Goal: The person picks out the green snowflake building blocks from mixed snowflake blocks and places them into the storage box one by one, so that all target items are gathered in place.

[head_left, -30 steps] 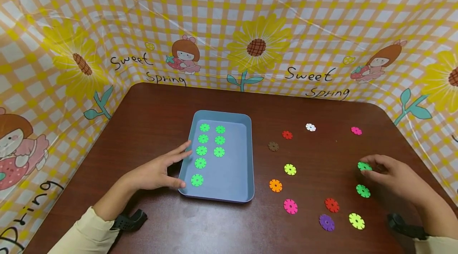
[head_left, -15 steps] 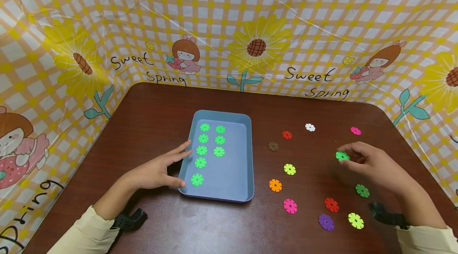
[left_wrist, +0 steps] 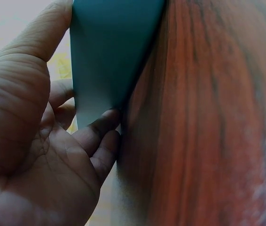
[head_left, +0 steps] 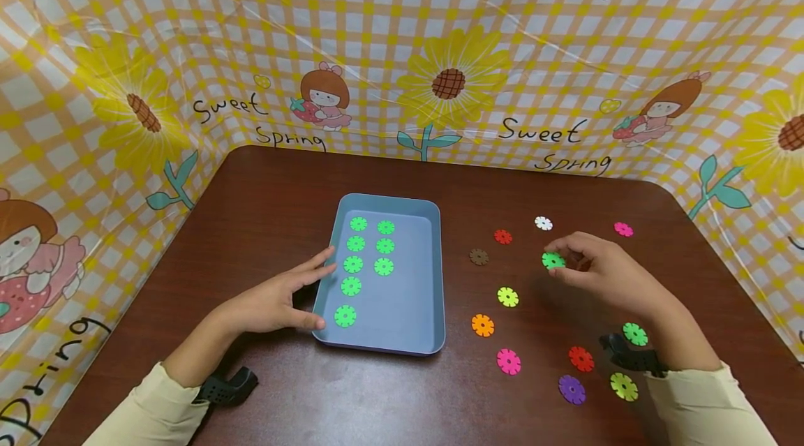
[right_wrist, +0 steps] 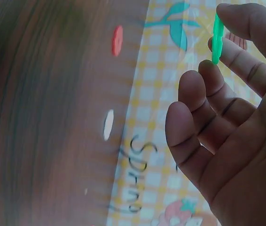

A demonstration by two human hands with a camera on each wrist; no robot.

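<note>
My right hand (head_left: 603, 271) pinches a green disc (head_left: 553, 260) between thumb and fingertips, lifted over the tabletop (head_left: 264, 209), to the right of the brown disc (head_left: 479, 257) and near the white disc (head_left: 543, 223). My left hand (head_left: 270, 303) lies with relaxed, straight fingers against the left wall of the blue tray (head_left: 433, 278), holding nothing. Eight green discs lie in the tray, in two columns. Another green disc (head_left: 635, 333) lies on the tabletop near my right wrist.
</note>
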